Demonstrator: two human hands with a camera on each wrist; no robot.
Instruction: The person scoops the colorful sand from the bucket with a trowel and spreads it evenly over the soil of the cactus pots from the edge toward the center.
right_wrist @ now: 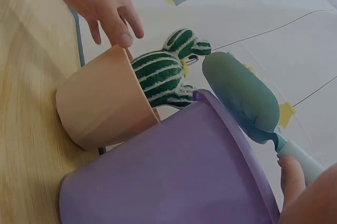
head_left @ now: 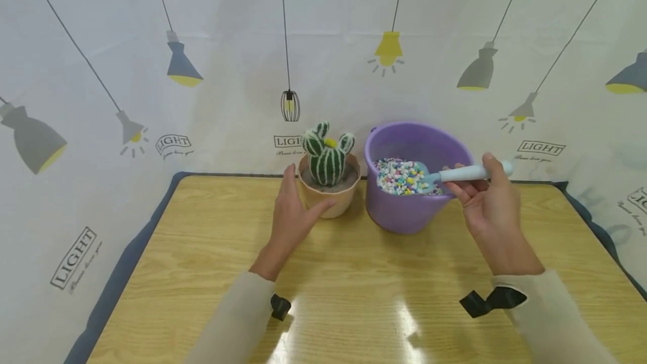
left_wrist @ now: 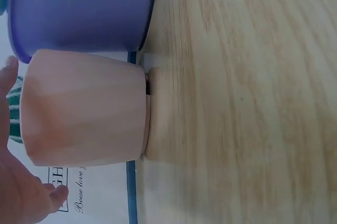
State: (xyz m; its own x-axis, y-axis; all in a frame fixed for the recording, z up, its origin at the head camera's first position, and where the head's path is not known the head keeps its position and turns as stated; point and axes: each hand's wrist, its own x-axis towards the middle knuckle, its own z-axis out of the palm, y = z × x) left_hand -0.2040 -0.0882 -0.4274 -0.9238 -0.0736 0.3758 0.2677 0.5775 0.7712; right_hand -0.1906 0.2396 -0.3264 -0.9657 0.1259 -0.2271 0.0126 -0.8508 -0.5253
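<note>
A small knitted-looking green cactus (head_left: 327, 166) with white stripes stands in a peach pot (head_left: 340, 205) with grey filling. My left hand (head_left: 292, 213) is at the pot's left side, its fingers fairly straight and spread. In the right wrist view, a digit of that hand touches the pot's rim. To the right stands a purple bucket (head_left: 401, 213) with small multicoloured pebbles (head_left: 396, 176) inside. My right hand (head_left: 495, 209) grips the pale handle of a light blue trowel (right_wrist: 242, 96). The trowel's blade is over the bucket, level with the rim or above it; its load is hard to make out.
Pot and bucket stand side by side on a wood-grain table (head_left: 328, 274), near its back edge. Behind and at both sides hangs a white cloth (head_left: 333, 10) printed with lamps. A black strap (head_left: 497, 300) is at the right cuff.
</note>
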